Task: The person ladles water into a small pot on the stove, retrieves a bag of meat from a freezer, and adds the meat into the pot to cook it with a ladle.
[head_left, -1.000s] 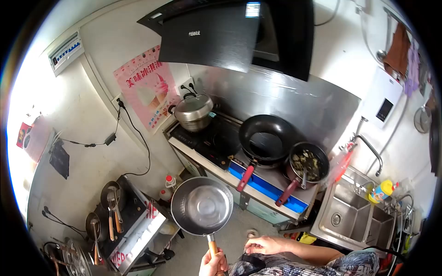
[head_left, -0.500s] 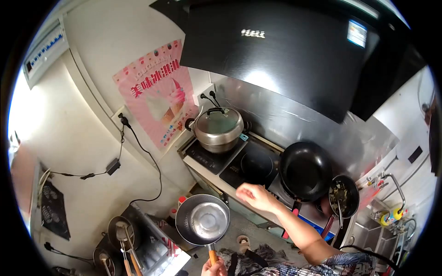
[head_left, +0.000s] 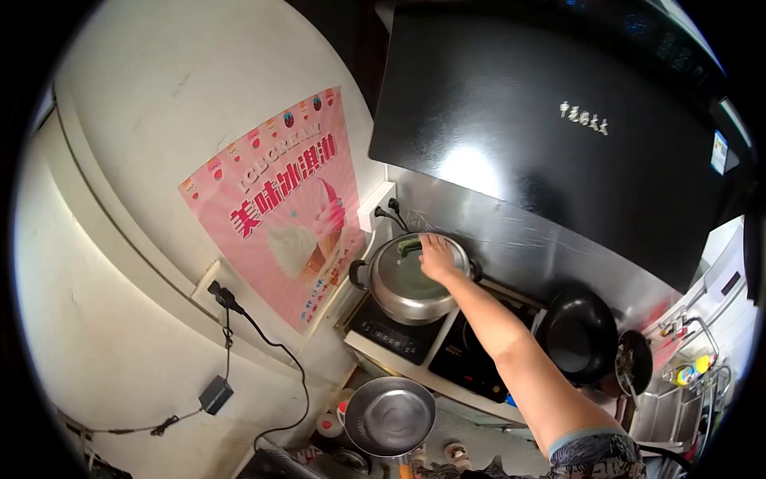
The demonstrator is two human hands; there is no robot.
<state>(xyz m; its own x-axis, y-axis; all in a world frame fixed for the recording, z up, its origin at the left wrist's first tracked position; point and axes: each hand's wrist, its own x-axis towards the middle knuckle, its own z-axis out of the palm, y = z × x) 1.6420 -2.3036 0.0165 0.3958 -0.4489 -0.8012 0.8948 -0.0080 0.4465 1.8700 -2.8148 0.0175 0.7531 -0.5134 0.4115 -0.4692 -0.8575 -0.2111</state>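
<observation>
Found the glass-lidded steel pot [head_left: 411, 300] directly beneath the right hand [head_left: 436, 257], seated on an induction cooktop [head_left: 391, 339], probably for a flat, steady base. Reached the right hand palm-down to the arched lid handle [head_left: 409, 246], fingers close together rather than spread, fingertips just beside or on its near end; could not tell whether pinching it. Judged the handle raised over the lid so as to spare fingers from hot glass or steam. Noted a black side handle [head_left: 359, 275] jutting out to the left of the right hand, likely for lifting the pot without touching metal.

Saw nothing of the left hand, so could not tell whether spread, pressed together or pinching anything. Noticed the deep metal pan [head_left: 391, 415] low down, below the right hand and clear of the counter, with its wooden handle [head_left: 405, 471] running out of view at the bottom, perhaps angled that way for an unseen grip.

Farther out, to the right of the right hand, made out the black wok [head_left: 576, 339] and, just beside it, a smaller dark pan [head_left: 633, 363] with food and a utensil inside, probably propped there for stirring. Spotted the range hood [head_left: 535, 136] above the right hand, presumably hung there to draw off steam
</observation>
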